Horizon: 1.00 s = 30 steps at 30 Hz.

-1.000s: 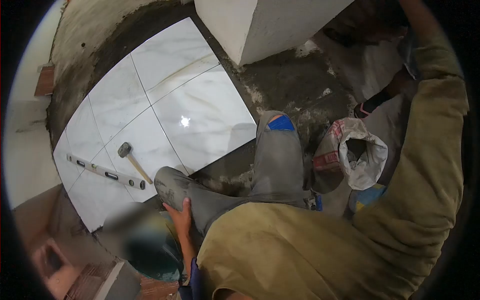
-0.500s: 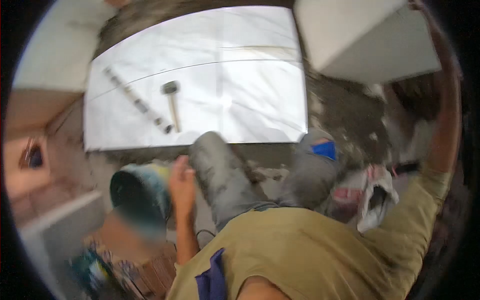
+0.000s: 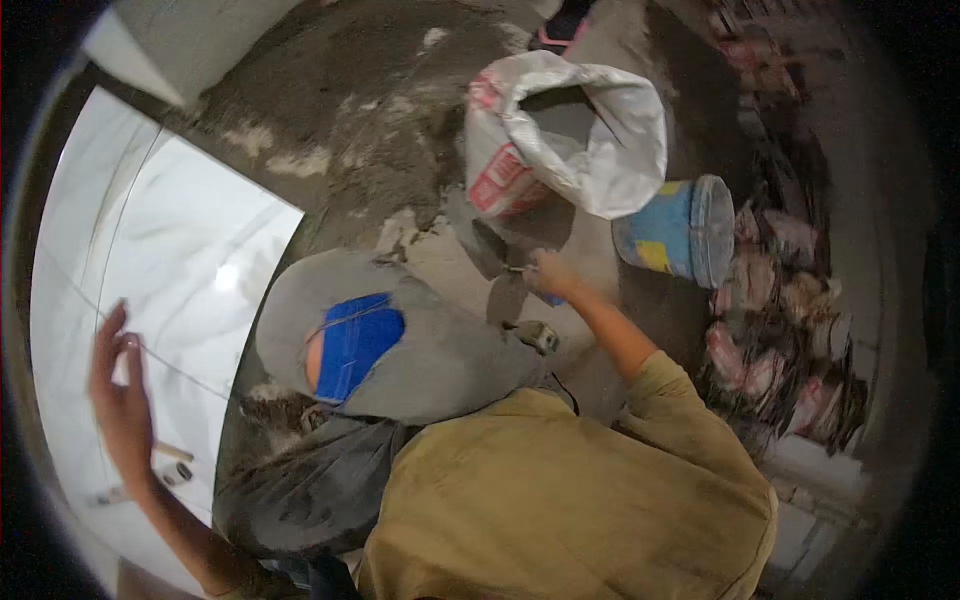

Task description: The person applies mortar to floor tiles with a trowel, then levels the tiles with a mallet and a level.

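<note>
My right hand (image 3: pixel 556 275) is closed round the handle of a trowel (image 3: pixel 484 238), low over the floor beside the cement bag. The trowel's dark blade points toward the open white-and-red bag (image 3: pixel 635 170), which has grey powder inside. My left hand (image 3: pixel 122 400) is raised with its fingers apart above the large white marble-patterned tiles (image 3: pixel 200 250). Below that wrist, part of a mallet handle (image 3: pixel 175 452) and the end of a spirit level (image 3: pixel 178 473) show on the tiles; my arm hides the rest.
A blue bucket (image 3: pixel 655 230) lies tilted next to the bag. Stacked wrapped bundles (image 3: pixel 760 290) line the right side. Rough mortar (image 3: pixel 360 150) covers the floor ahead. Near my leg is a small tape measure (image 3: pixel 538 336). A dark shoe-like item (image 3: pixel 562 28) sits beyond the bag.
My view and body have turned right, from the tiles to the bag and bucket. My right hand has come down from the white block and now grips a trowel.
</note>
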### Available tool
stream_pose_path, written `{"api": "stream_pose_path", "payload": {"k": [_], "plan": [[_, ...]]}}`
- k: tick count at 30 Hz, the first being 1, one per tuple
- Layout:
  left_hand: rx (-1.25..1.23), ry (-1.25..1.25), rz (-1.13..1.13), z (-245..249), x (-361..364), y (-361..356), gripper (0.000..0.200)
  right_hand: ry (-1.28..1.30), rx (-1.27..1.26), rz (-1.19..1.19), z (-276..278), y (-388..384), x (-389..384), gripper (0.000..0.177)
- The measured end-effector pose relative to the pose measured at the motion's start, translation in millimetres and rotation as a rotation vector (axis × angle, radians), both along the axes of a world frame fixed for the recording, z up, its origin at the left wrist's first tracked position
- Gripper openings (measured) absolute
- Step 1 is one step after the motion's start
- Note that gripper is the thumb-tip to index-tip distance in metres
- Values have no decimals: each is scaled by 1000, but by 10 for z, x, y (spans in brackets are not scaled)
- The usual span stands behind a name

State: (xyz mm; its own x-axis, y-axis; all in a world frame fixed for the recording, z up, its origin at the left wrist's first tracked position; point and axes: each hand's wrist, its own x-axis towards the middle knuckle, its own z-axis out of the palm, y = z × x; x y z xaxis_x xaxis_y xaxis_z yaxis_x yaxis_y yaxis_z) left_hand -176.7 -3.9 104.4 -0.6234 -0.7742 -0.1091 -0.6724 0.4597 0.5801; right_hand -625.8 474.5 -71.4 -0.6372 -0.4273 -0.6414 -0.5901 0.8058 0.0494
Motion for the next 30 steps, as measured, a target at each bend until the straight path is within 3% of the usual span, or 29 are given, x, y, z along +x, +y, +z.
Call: {"api": "stream_pose_path", "payload": {"k": [2,5,7,9,11,14,17,19,21,22,24,26,28,30], "plan": [[71,-24,-88,-223,-344,265,37,47,-124,75,-225,541,60,52],[315,-215,-178,-247,-538,556,42,25,-117,62,-374,595,129,52],[301,-396,-331,-291,-531,525,44,-1,-175,78,-496,599,70,48],[322,-431,-273,-233,-500,550,42,8,-233,167,-617,683,-37,44],[250,-341,-224,-272,-394,539,41,-194,-315,1,-461,627,-68,41],[191,-339,-178,-223,-338,553,39,-273,-488,-121,-150,403,-11,37],[248,-342,-179,-255,-228,547,39,-454,-289,-36,862,-699,-26,37],[302,-323,-183,-277,-157,588,39,-319,-570,253,843,-1211,-252,36],[290,-416,-224,-172,-122,625,39,-391,-417,134,1246,-1998,-411,36],[295,-412,-203,-156,-85,640,39,-261,-587,252,1105,-2293,-561,37],[220,-434,-189,-117,-23,698,39,-389,-550,138,1265,-3099,-612,40],[201,-382,-153,-16,-6,779,40,-191,-466,217,980,-3892,-922,44],[160,-328,-131,148,-54,870,41,-38,-402,361,771,-4460,-1070,35],[-73,-319,-159,354,-109,1012,45,109,-434,450,417,-4725,-1233,36]]}}
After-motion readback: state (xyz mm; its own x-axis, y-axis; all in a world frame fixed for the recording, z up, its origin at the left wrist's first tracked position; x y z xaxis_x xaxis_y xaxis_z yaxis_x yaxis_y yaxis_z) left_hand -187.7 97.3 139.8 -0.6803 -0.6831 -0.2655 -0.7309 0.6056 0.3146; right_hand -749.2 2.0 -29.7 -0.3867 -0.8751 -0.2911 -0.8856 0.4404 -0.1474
